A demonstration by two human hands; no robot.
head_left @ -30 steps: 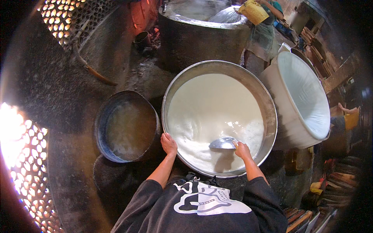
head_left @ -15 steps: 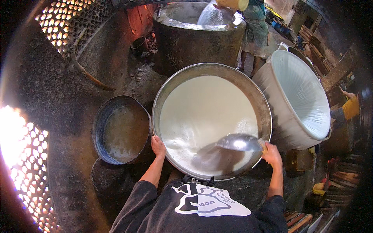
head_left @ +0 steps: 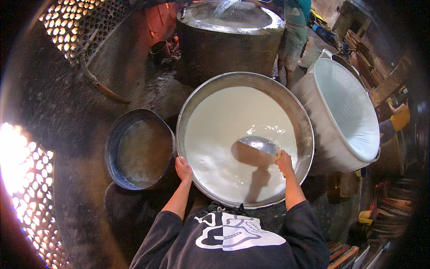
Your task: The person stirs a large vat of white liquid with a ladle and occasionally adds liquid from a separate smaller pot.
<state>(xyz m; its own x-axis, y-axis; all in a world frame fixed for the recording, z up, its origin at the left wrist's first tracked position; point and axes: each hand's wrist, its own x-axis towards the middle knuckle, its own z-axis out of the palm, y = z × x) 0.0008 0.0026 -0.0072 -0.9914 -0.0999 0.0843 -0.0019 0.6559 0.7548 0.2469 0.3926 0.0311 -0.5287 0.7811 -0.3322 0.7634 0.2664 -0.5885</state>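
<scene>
A wide round metal tub [head_left: 301, 117] of milky white liquid [head_left: 224, 119] stands directly in front of me. My left hand [head_left: 184, 169] grips its near-left rim. Held over the liquid in my right hand [head_left: 284, 162] is a metal ladle [head_left: 260, 145] with a broad shallow bowl, right of the tub's middle. My fingers wrap its short handle, and its shadow falls on the surface below. Whether the ladle's bowl touches the liquid, I cannot tell.
Left of the tub sits a smaller dark basin [head_left: 114, 163] with brownish liquid. A large cloth-lined white container [head_left: 324, 89] leans at the right. Behind is a round stone-like vat [head_left: 228, 56] with water pouring in, a person [head_left: 293, 33] beside it. Stacked wood [head_left: 398, 204] lies far right.
My right hand has moved the ladle left and farther from me, in from the tub's right rim. My left hand stays on the rim. At the vat, the yellowish vessel has left view.
</scene>
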